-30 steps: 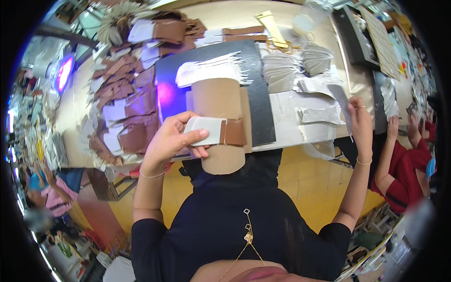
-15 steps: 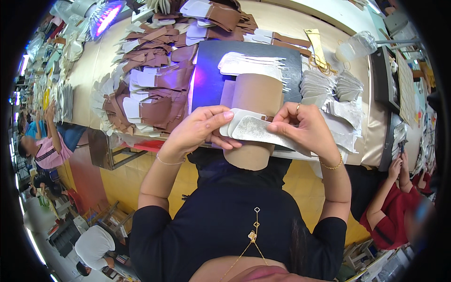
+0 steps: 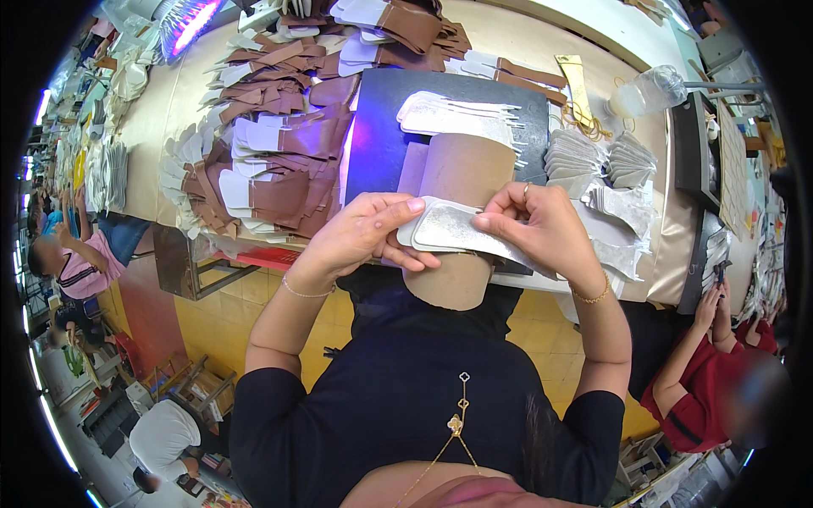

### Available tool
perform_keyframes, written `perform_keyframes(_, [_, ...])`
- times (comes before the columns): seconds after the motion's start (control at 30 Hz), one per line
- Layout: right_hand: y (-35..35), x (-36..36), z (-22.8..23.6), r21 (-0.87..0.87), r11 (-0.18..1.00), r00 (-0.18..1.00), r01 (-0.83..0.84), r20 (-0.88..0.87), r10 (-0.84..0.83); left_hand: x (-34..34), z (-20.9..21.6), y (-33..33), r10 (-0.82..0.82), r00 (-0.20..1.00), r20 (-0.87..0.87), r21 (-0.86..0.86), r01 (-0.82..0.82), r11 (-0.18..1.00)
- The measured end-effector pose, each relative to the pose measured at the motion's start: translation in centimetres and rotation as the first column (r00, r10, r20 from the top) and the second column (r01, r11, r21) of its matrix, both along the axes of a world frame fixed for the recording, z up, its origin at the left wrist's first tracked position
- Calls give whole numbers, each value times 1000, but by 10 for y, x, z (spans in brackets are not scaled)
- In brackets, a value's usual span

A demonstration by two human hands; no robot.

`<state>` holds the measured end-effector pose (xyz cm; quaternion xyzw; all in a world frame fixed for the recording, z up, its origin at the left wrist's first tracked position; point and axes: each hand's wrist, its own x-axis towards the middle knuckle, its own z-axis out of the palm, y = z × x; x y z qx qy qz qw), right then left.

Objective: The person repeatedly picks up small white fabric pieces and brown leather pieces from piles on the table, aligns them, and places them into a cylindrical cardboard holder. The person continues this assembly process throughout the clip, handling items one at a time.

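Over a tan curved form like a cylinder (image 3: pixel 468 161), both hands hold a flat white rounded piece with a grey speckled face (image 3: pixel 453 230). At least one more white piece lies beneath it. My left hand (image 3: pixel 373 227) grips the rounded left end, thumb on top and fingers below. My right hand (image 3: pixel 538 224) pinches the upper edge farther right between thumb and bent fingers. The strip's far right end runs under the right hand, where it is partly hidden. Behind the cylinder, a fanned stack of similar white pieces (image 3: pixel 453 116) lies on a black board (image 3: pixel 381 110).
Brown and white strips (image 3: pixel 284 190) are heaped left of the board. Grey-white pieces (image 3: pixel 576 161) lie fanned at right, near a yellow strip (image 3: pixel 576 89) and a clear plastic bottle (image 3: pixel 648 91). A lit lamp (image 3: pixel 190 25) hangs far left. A person in red (image 3: pixel 699 389) works at right.
The top white piece has shifted slightly left and lies more squarely over those below. My right hand has moved a little left with it. The left hand stays nearly in place.
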<state>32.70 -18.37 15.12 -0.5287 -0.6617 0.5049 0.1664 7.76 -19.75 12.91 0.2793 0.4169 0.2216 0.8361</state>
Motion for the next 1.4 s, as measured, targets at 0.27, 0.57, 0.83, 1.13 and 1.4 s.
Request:
perform_keyframes(0.27, [3, -3, 1, 32, 999, 1000, -26, 13, 26, -1, 1, 0, 19, 1000, -25, 4, -18, 1000])
perform_keyframes(0.57, [3, -4, 1, 30, 999, 1000, -30, 4, 30, 0, 4, 4, -22, 997, -77, 37, 25, 999])
perform_keyframes(0.83, [-4, 8, -10, -69, 998, 992, 4, -122, -12, -5, -3, 6, -46, 981, -189, 72, 61, 996])
perform_keyframes(1.13, [-12, 24, -33, -263, 960, 917, 96, -352, -189, -25, -20, 0, -3, 980, -199, 58, 15, 998])
perform_keyframes(1.4, [-24, 15, -75, -308, 938, 806, 160, -508, -304, -19, -47, 1, -39, 993, -111, 58, 46, 997])
